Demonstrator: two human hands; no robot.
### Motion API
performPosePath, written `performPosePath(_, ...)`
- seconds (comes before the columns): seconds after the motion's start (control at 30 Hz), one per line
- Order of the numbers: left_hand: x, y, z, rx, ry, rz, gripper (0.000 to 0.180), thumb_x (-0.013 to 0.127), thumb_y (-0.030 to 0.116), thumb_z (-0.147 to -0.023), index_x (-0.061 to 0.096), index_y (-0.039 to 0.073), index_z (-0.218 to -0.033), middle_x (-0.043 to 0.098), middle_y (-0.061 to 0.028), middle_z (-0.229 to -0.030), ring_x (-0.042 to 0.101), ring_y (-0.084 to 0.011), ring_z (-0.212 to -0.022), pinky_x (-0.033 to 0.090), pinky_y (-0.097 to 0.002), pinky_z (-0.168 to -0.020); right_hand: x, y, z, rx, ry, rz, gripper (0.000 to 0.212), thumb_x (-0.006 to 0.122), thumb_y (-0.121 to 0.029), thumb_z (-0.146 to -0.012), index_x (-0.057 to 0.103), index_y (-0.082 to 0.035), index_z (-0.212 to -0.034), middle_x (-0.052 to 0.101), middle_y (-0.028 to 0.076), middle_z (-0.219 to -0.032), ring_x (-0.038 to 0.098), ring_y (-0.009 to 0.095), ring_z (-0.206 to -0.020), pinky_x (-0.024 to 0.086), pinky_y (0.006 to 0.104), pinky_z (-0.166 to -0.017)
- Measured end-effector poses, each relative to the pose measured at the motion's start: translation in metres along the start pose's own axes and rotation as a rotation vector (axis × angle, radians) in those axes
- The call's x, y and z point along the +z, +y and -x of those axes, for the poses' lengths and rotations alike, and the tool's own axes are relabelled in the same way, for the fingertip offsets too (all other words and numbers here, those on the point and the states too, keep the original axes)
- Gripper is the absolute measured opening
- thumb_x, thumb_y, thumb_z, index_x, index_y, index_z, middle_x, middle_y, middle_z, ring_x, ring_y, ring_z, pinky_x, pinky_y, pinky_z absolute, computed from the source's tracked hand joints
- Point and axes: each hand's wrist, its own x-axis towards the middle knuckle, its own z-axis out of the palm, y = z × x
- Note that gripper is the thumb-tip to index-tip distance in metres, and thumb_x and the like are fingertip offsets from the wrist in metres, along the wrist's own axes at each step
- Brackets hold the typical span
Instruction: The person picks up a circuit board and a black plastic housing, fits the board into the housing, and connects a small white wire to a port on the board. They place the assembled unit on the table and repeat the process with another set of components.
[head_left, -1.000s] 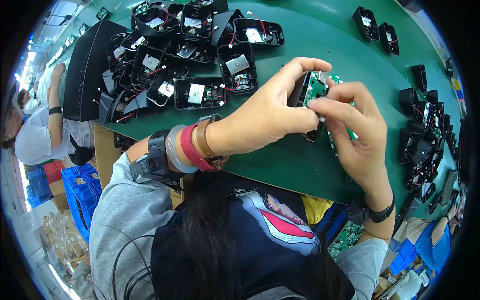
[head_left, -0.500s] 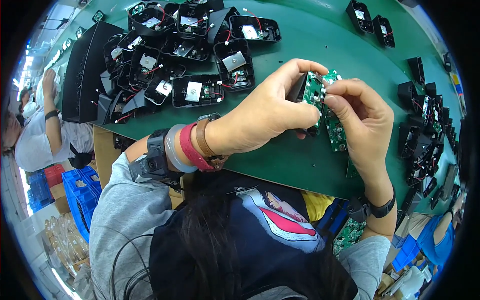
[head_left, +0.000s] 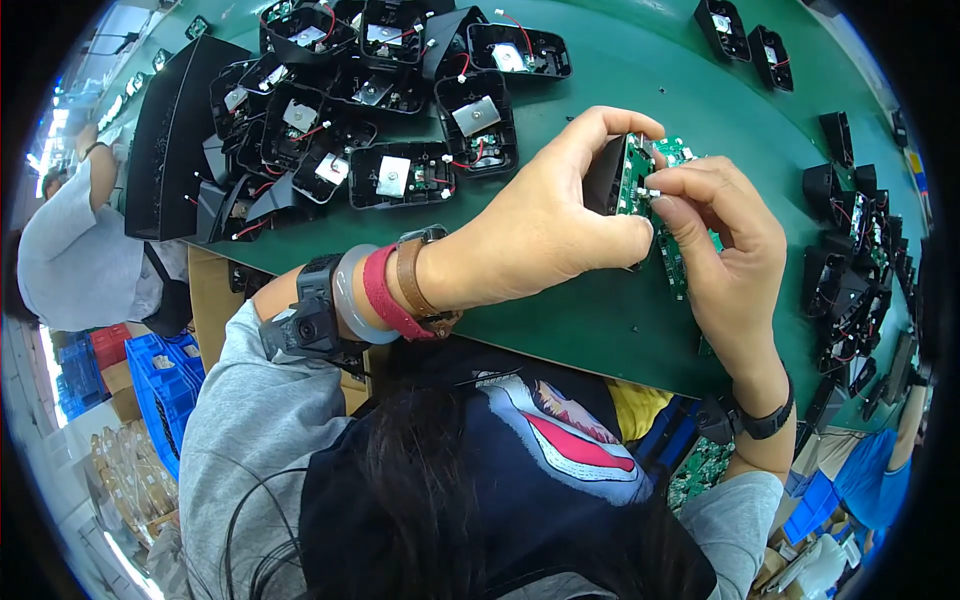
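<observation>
My left hand [head_left: 560, 215] is wrapped round a small black plastic housing [head_left: 602, 178], held on edge above the green table. A green circuit board [head_left: 632, 172] sits at the housing's open side, facing my right hand. My right hand [head_left: 738, 235] pinches a small white connector [head_left: 652, 194] between thumb and forefinger, right beside that board. Whether the connector touches the board I cannot tell. More green circuit boards [head_left: 674, 272] lie just behind and below the hands, partly covered by my right fingers.
Several black housings [head_left: 478, 115] with metal plates and red wires crowd the far left, next to a large black bin [head_left: 170, 140]. Another pile of housings [head_left: 850, 275] stands at right. Two housings [head_left: 722, 30] lie far right. A person [head_left: 90, 250] is at left.
The housing has turned slightly in my left hand, and the white connector shows more plainly at my right fingertips. The person at left has shifted.
</observation>
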Motion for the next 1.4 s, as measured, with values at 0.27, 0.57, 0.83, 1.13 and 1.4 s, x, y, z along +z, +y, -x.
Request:
performPosePath(0.27,-0.001,-0.002,-0.001,0.059,0.038,-0.098,0.061,0.062,0.006,-0.075,0.037,0.002,-0.130,0.050,-0.0065,-0.116,0.048,-0.0121,-0.106,0.041,-0.0271,-0.094,0.000,-0.006,0.000,-0.123,-0.008,0.303,0.011,0.067,0.001,-0.076,0.064,-0.001,-0.087,0.058,0.009,-0.082,0.060,0.022,-0.072,0.048,0.0292,-0.062)
performPosePath(0.57,0.005,-0.009,-0.001,0.355,0.112,-0.568,0.062,0.061,0.002,-0.069,0.041,0.002,-0.127,0.052,-0.0099,-0.116,0.051,-0.0175,-0.108,0.039,-0.0294,-0.096,0.002,-0.011,0.004,-0.322,-0.030,0.602,0.014,0.064,0.002,-0.072,0.062,-0.002,-0.085,0.053,0.008,-0.081,0.057,0.024,-0.070,0.047,0.0334,-0.059)
performPosePath(0.83,0.007,-0.011,0.000,0.447,0.108,-0.833,0.061,0.058,-0.001,-0.069,0.040,0.001,-0.128,0.050,-0.0124,-0.118,0.051,-0.0206,-0.107,0.041,-0.0331,-0.096,0.005,-0.016,0.008,-0.170,-0.074,0.647,0.012,0.064,0.001,-0.073,0.063,-0.003,-0.084,0.055,0.008,-0.080,0.059,0.025,-0.070,0.047,0.0334,-0.059)
performPosePath(1.13,0.001,-0.008,-0.001,0.315,0.008,-0.585,0.059,0.055,0.005,-0.073,0.039,0.001,-0.130,0.048,-0.0089,-0.118,0.048,-0.0151,-0.107,0.040,-0.0294,-0.095,-0.011,-0.009,-0.004,0.288,-0.095,-0.009,0.005,0.066,0.001,-0.075,0.066,0.001,-0.080,0.062,0.007,-0.068,0.058,0.010,-0.061,0.044,0.0231,-0.056)
performPosePath(1.4,-0.001,-0.010,-0.006,0.483,-0.040,-0.533,0.058,0.057,0.004,-0.070,0.042,0.000,-0.126,0.045,-0.0149,-0.115,0.050,-0.0230,-0.100,0.043,-0.0316,-0.087,-0.024,-0.009,-0.007,0.336,-0.190,-0.183,0.021,0.067,-0.001,-0.077,0.061,0.000,-0.097,0.060,-0.001,-0.081,0.053,0.004,-0.071,0.043,0.0170,-0.062)
